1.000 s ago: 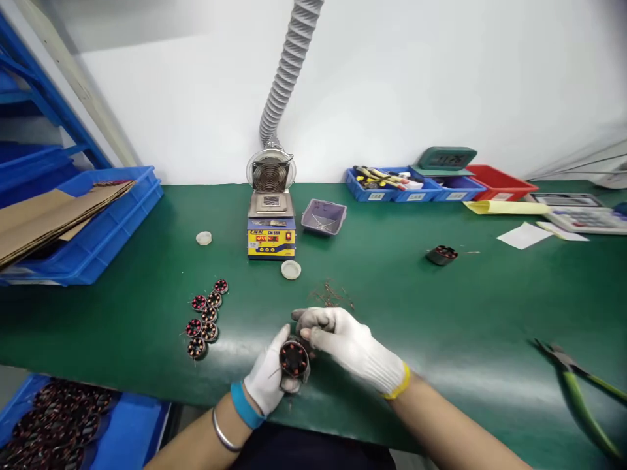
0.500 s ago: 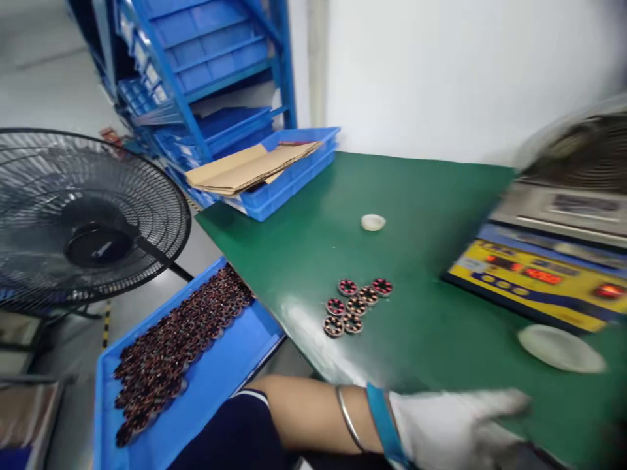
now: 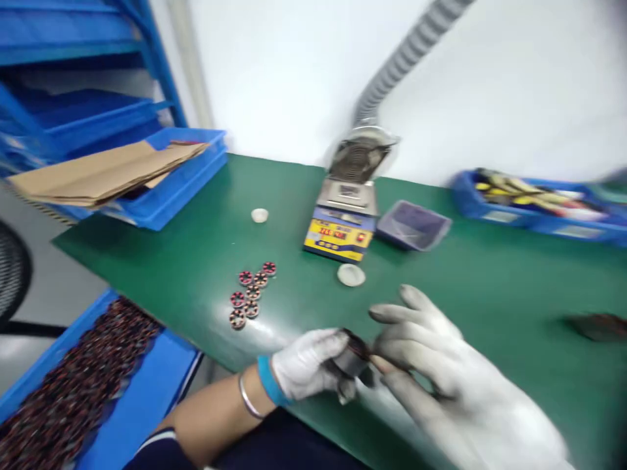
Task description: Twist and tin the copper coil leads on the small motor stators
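Green bench point(image 3: 490, 294) under white wall point(image 3: 274, 78); left grip point(image 3: 306, 365) around coil part point(image 3: 353, 356), right grip point(image 3: 441, 372) loose.

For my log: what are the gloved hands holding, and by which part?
The left hand grips a small dark cylindrical coil part around its side; fingertips of the right hand touch its upper end. Blur hides more.

Green surface point(image 3: 490, 294): solder pot point(image 3: 341, 228) under hose point(image 3: 411, 49), grey tray point(image 3: 414, 225) just right of it, white cap point(image 3: 351, 275) in front, 2nd cap point(image 3: 259, 215) further left. Six coils point(image 3: 252, 294) cluster nr front-left edge. Blue bin point(image 3: 189, 183) w/ cardboard point(image 3: 98, 173) back left; coil tray point(image 3: 147, 388) below the edge.
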`<act>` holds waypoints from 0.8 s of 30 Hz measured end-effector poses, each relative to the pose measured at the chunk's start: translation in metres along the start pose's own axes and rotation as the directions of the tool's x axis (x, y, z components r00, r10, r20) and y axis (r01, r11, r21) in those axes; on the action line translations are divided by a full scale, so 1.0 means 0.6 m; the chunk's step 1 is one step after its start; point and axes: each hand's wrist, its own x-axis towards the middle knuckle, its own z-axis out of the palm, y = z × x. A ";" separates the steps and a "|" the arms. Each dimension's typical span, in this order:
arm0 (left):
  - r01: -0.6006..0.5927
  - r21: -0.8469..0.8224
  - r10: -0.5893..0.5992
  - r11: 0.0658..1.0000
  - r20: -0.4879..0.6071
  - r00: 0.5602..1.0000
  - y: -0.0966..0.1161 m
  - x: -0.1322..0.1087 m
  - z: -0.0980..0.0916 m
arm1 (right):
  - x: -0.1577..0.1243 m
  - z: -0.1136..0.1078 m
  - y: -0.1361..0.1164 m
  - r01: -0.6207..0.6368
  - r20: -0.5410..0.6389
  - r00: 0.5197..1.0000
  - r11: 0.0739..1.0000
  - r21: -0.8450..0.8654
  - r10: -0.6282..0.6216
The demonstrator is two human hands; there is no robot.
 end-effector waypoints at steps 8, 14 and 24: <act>-0.236 0.115 0.258 0.965 -0.240 0.936 0.018 -0.019 0.020 | -0.061 -0.023 0.049 -0.497 -0.126 0.664 0.562 0.661 0.737; -0.102 0.011 0.103 0.995 -0.093 0.990 0.001 -0.028 0.018 | -0.025 0.029 0.037 -0.642 0.398 0.761 0.506 0.576 0.512; 0.201 -0.051 -0.198 0.978 0.053 0.979 0.013 -0.022 0.014 | 0.001 0.019 0.020 -0.429 0.276 0.900 0.791 0.437 0.336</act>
